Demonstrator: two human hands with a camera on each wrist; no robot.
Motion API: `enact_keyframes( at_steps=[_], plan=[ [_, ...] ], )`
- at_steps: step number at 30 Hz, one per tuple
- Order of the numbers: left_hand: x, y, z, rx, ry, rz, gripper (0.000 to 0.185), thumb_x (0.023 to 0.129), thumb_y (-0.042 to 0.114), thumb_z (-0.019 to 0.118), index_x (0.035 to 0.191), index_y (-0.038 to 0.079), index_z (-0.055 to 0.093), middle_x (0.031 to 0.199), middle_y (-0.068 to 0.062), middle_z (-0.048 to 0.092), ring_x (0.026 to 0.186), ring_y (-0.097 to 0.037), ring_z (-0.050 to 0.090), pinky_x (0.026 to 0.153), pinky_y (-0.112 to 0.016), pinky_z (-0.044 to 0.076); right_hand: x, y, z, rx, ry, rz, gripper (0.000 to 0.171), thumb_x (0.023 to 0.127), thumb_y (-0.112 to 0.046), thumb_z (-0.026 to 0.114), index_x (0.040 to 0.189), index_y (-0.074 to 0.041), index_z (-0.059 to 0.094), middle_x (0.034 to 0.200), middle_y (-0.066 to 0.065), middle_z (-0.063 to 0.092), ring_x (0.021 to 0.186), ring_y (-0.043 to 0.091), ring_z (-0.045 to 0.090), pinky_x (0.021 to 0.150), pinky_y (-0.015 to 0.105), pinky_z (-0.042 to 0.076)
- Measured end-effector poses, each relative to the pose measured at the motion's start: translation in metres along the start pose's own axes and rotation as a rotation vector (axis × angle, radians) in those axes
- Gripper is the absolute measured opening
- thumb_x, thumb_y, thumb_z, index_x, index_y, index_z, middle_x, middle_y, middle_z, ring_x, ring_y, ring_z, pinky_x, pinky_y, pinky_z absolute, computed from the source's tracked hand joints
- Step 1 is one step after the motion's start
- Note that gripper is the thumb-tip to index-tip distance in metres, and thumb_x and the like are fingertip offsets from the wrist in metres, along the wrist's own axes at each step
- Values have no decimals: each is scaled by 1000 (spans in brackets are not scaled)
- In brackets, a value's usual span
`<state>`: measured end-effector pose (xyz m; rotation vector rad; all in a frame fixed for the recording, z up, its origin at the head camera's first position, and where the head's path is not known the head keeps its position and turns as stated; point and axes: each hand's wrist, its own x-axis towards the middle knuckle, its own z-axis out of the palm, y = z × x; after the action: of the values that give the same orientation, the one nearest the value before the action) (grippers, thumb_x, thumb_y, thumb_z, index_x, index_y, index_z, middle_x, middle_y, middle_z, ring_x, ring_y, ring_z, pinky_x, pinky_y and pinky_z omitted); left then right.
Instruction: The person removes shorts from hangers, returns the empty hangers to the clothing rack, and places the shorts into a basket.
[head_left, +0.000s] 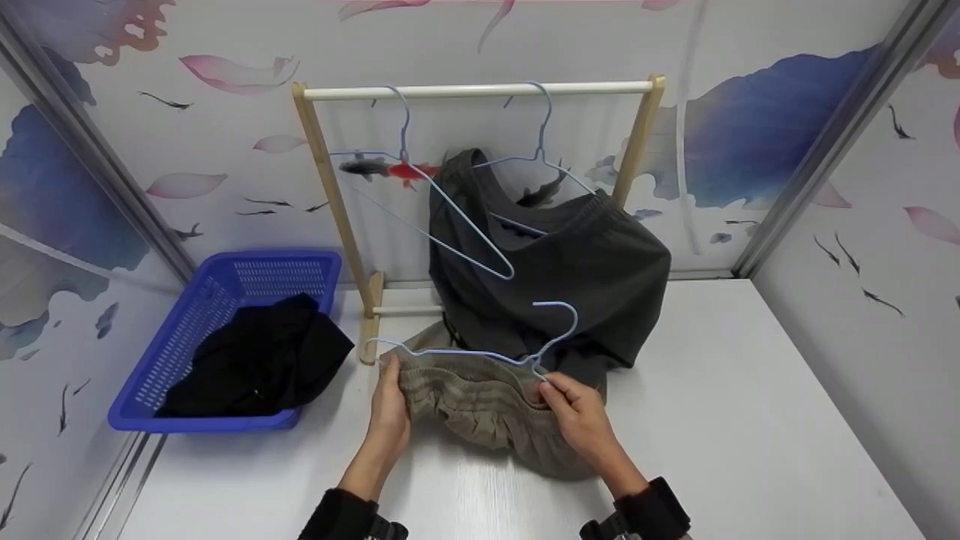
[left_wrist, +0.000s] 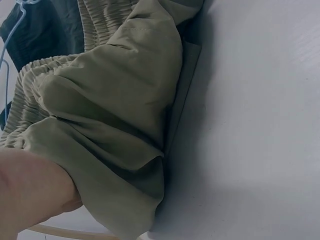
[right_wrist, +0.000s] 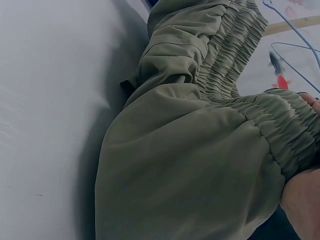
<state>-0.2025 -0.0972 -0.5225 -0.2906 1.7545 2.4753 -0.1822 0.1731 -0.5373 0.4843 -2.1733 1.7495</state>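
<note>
Olive elastic-waist pants (head_left: 487, 405) are held up over the table, their gathered waistband bunched between both hands. My left hand (head_left: 391, 411) grips the left end of the waistband, thumb uppermost. On the other side, my right hand (head_left: 577, 416) pinches the waistband, with its fingertips right at the hanger's short visible right arm. This light-blue hanger (head_left: 465, 352) lies along the waist opening, its hook upward; its lower parts are hidden by the cloth. In the right wrist view, the pants (right_wrist: 190, 160) drape down close to the table. The left wrist view shows the pants' folded leg (left_wrist: 115, 100).
Behind stands a wooden rack (head_left: 480, 91) bearing a bare blue hanger (head_left: 457, 210) and another with a dark grey garment (head_left: 555, 277). A blue basket (head_left: 202, 424) at the left holds black clothing (head_left: 255, 360). Patterned walls enclose the white table (head_left: 750, 420).
</note>
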Motion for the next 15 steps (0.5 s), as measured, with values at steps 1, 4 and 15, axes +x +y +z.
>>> enact_keyframes(
  at_steps=[1,4,15],
  plan=[
    [0,0,0,23,5,-7,73,113,41,22,162,0,-15,169,-16,-23,156,-34,-20,127,-48,-5,0,0,0,-1,1,1,17,99,5,60,88,-1,71,81,14,69,79,3,61,71,16,52],
    [-1,0,-1,81,19,-30,73,113,38,25,162,-4,-9,170,-21,-16,157,-38,-15,127,-51,-3,1,0,0,-1,1,8,17,100,4,60,88,-1,72,82,13,69,79,3,61,71,17,52],
    [-4,-1,-4,338,65,-55,71,112,40,31,163,-5,12,170,-26,4,157,-45,1,124,-61,8,2,0,-1,-21,-18,-43,16,101,4,59,91,1,72,83,13,71,81,2,63,71,17,53]
  ],
)
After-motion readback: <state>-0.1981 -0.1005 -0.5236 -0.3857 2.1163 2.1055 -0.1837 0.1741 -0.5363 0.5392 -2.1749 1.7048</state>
